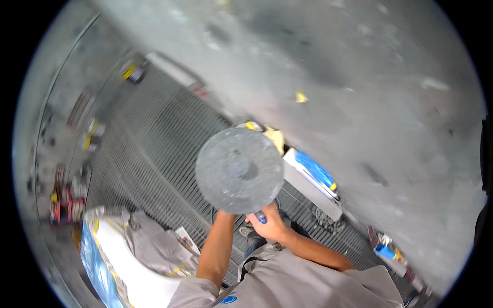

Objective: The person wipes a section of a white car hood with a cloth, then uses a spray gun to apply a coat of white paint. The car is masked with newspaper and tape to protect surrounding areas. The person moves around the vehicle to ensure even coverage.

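Slatted grating [164, 123] floors the room, bordered on the right by a large, marked grey surface [380, 123]. Round grey disc [239, 169] is central, above the grating. Right grip [272, 226] is closed on a blue handle [261, 217] at the disc's near edge; left grip is hidden, its state cannot be told. White box [313, 190] limits the right; the grating's widest run lies far left.
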A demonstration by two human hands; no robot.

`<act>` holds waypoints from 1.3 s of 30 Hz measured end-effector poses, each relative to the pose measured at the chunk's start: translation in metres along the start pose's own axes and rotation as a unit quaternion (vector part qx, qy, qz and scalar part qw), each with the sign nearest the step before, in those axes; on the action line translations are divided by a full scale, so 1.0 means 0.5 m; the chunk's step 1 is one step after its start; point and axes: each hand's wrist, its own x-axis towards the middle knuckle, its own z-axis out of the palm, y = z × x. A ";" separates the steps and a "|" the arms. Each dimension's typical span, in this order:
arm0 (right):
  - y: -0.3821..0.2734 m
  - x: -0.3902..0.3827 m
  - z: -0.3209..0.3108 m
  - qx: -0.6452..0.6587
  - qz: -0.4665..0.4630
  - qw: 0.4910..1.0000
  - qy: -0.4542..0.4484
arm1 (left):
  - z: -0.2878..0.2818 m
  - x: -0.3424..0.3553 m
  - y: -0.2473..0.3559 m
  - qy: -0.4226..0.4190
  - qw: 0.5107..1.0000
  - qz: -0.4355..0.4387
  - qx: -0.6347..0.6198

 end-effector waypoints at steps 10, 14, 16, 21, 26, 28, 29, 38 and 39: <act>-0.110 0.003 0.173 0.256 0.076 0.874 -0.406 | 0.007 -0.476 -0.065 0.122 0.977 0.151 -0.087; -0.188 -0.169 0.293 0.223 0.012 0.821 -0.526 | -0.010 -0.669 -0.164 0.064 0.899 0.354 -0.248; -0.213 -0.288 0.342 0.248 0.033 0.768 -0.589 | -0.019 -0.778 -0.235 0.076 0.863 0.423 -0.264; -0.249 -0.685 0.589 0.312 0.052 0.622 -0.716 | -0.185 -1.107 -0.368 0.223 0.750 0.525 -0.335; -0.245 -1.101 0.776 0.265 0.079 0.525 -0.805 | -0.358 -1.429 -0.533 0.358 0.659 0.583 -0.313; -0.255 -1.197 0.730 0.239 0.093 0.500 -0.827 | -0.309 -1.484 -0.603 0.417 0.627 0.586 -0.299; -0.258 -1.246 0.706 0.236 0.100 0.481 -0.838 | -0.291 -1.513 -0.644 0.447 0.617 0.584 -0.280; -0.321 -1.527 0.589 0.231 0.077 0.372 -0.896 | -0.200 -1.674 -0.833 0.533 0.515 0.630 -0.233; -0.336 -1.535 0.596 0.235 0.070 0.357 -0.901 | -0.196 -1.676 -0.837 0.513 0.535 0.634 -0.218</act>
